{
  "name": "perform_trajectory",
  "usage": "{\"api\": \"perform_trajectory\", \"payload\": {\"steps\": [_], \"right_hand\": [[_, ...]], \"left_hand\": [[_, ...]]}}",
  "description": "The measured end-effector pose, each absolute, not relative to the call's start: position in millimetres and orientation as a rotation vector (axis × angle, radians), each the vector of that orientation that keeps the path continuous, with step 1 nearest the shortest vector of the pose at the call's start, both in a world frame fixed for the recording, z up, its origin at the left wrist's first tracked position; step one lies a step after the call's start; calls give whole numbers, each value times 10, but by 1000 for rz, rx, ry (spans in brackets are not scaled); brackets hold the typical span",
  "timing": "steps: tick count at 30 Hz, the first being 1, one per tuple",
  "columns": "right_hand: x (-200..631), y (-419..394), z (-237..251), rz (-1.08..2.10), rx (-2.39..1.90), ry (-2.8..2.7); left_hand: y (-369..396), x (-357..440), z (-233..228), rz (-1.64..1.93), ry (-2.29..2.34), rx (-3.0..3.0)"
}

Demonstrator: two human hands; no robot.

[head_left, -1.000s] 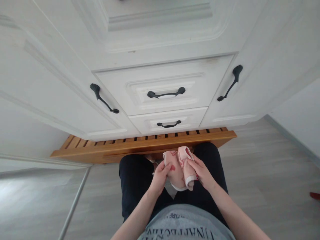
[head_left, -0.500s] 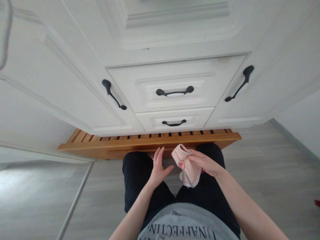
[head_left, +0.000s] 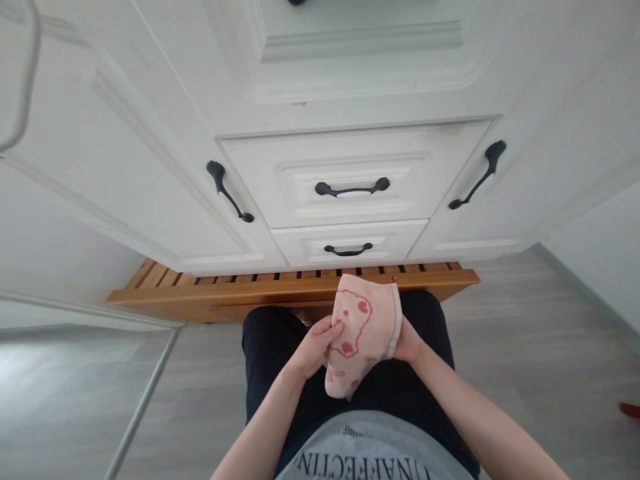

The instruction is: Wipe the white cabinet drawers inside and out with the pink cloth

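Note:
A small pink towel [head_left: 367, 317] with a red bear outline, red spots and a pale hemmed edge hangs partly unfolded above my lap. My left hand [head_left: 316, 343] pinches its left side, thumb on the front face. Behind the right hem, my right hand [head_left: 407, 341] supports the cloth, and its fingers are mostly hidden by it. A little red tag sticks out at the towel's upper right corner.
In front stands a white cabinet [head_left: 300, 160] with closed drawers and black handles. A slatted wooden bench [head_left: 170, 300] runs along its foot, just beyond my knees. A metal floor strip [head_left: 145, 400] lies left; a red object [head_left: 629, 409] sits far right.
The towel, bunched in my right hand before, is now spread wider with its bear pattern showing. My left hand, open and apart earlier, has taken hold of its left side.

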State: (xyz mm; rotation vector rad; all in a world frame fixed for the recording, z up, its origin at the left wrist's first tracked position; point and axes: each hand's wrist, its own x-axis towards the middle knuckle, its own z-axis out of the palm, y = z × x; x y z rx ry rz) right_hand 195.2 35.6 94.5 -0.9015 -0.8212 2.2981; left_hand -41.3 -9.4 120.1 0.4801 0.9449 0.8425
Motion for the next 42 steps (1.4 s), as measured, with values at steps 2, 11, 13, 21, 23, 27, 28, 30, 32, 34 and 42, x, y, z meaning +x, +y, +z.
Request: {"api": "perform_trajectory", "payload": {"steps": [2, 11, 13, 21, 23, 27, 28, 30, 32, 34, 42], "right_hand": [[1950, 167, 750, 2386, -903, -745], [1994, 17, 472, 2007, -1419, -936], [1968, 52, 422, 1806, -1546, -960], [1963, 20, 622, 1543, -1539, -1593], [1949, -7, 674, 1343, -1604, -1752], [2017, 11, 807, 947, -1646, -2010], [2061, 36, 861, 918, -1605, -2043], [2167, 101, 991, 1045, -1454, -2067], [2255, 168, 1127, 1393, -1303, -2019], [2282, 215, 1229, 1797, -1202, -1781], [1991, 177, 1032, 2228, -865, -517]], "left_hand": [[-111, -427, 1117, 842, 1003, 428], [-164, -448, 492, 858, 1304, 483], [-186, -430, 417, 878, 1361, 501], [-273, -489, 563, 846, 1512, 1327], [-267, -507, 622, 829, 1547, 1435], [-263, -533, 767, 770, 1561, 1519], [-261, -545, 820, 769, 1557, 1538], [-246, -581, 955, 771, 1479, 1534], [-217, -617, 1113, 732, 1334, 1425], [-188, -627, 1259, 722, 1210, 1211], [-243, -335, 1230, 820, 737, 101]]}}
